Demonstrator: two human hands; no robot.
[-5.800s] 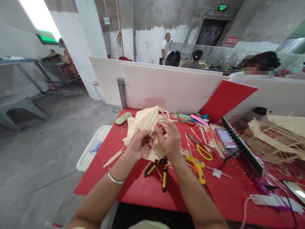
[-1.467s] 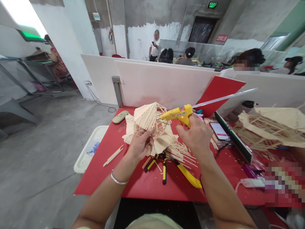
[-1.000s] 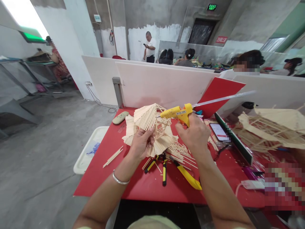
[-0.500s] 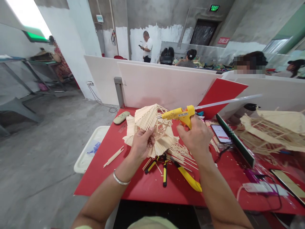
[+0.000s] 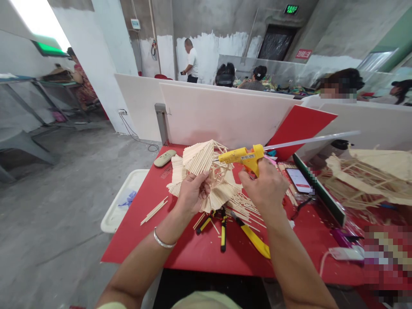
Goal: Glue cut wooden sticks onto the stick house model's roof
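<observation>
A small roofed model (image 5: 198,158) built of thin pale wooden sticks stands in the middle of the red tabletop. My left hand (image 5: 194,191) is closed in a pinch at the lower edge of its upper roof; the fingertips are partly hidden. In my right hand (image 5: 266,182) is a yellow glue gun (image 5: 242,156), gripped by the handle. Its nozzle points left and reaches the right edge of the upper roof; I cannot tell whether it touches. A long clear glue stick (image 5: 310,140) juts from the gun's back. Loose wooden sticks (image 5: 246,208) lie right of the model.
Pliers (image 5: 223,234) and a yellow-handled cutter (image 5: 255,241) lie in front of the model. A grey-green case (image 5: 165,158) sits at the left back, a phone (image 5: 298,180) to the right. Another stick model (image 5: 363,180) stands beyond a green-edged divider. White boards (image 5: 222,113) rise behind the table.
My hands, the model and the glue gun stay almost in place. The standing person in the background has turned and shifted left, lowering the hand that holds a dark object.
</observation>
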